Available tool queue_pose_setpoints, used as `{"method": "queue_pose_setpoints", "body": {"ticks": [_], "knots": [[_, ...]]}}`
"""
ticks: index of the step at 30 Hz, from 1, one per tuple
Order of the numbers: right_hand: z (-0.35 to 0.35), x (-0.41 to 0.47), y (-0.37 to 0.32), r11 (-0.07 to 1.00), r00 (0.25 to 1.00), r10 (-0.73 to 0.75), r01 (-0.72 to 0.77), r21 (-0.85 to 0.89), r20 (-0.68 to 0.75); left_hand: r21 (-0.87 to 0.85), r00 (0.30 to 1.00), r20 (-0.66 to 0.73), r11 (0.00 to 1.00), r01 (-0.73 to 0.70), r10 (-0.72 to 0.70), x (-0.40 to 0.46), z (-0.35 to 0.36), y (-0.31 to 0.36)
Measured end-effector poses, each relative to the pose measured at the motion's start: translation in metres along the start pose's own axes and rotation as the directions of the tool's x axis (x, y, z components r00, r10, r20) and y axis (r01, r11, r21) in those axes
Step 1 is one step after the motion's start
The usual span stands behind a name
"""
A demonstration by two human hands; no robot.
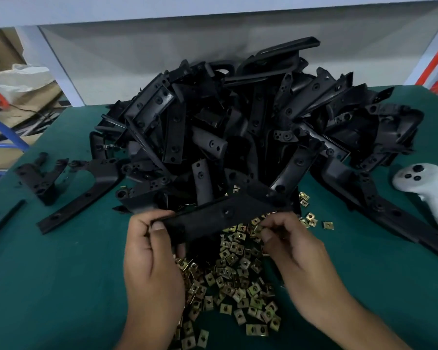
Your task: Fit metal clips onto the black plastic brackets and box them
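Left hand (147, 251) thumb up, fingers curled round one black bracket (220, 218), right hand (291, 246) pinching one clip (259, 229) under its far end, clips (235, 281) beyond counting below both, bracket heap (238, 117) behind.

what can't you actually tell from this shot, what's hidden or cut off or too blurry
All from the head view:
- Whether the right hand pinches a metal clip: its curled fingers cover the spot, and it is blurred.
- The near end of the held bracket: the left hand wraps it.
- The box for finished parts: none in view.
- The loose clips nearest the person: cut off by the bottom edge.
- Brackets low in the pile: buried under others.
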State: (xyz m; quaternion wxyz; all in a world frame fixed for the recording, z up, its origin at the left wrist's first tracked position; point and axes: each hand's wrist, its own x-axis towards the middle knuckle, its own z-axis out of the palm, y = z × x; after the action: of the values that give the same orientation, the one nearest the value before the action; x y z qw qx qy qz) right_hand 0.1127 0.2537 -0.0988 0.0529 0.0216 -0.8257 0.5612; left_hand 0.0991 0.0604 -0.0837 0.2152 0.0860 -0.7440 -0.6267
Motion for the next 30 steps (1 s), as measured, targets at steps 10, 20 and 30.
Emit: {"method": "queue_pose_setpoints", "body": {"ticks": [10,20,30], "knots": [[-0.013,0.016,-0.015,0.457,0.935,0.268,-0.336,0.824,0.233,-0.571,0.614,0.764,0.235,0.786,-0.199,-0.009,0.007,0.001],[-0.014,0.016,-0.011,0.487,0.958,0.152,-0.287,0.825,0.243,-0.516,0.636,0.749,0.44,0.735,-0.185,-0.015,0.01,-0.013],[-0.017,0.016,-0.009,0.537,0.968,0.096,-0.246,0.807,0.232,-0.509,0.731,0.657,0.606,0.611,-0.184,-0.016,0.006,-0.013]]}}
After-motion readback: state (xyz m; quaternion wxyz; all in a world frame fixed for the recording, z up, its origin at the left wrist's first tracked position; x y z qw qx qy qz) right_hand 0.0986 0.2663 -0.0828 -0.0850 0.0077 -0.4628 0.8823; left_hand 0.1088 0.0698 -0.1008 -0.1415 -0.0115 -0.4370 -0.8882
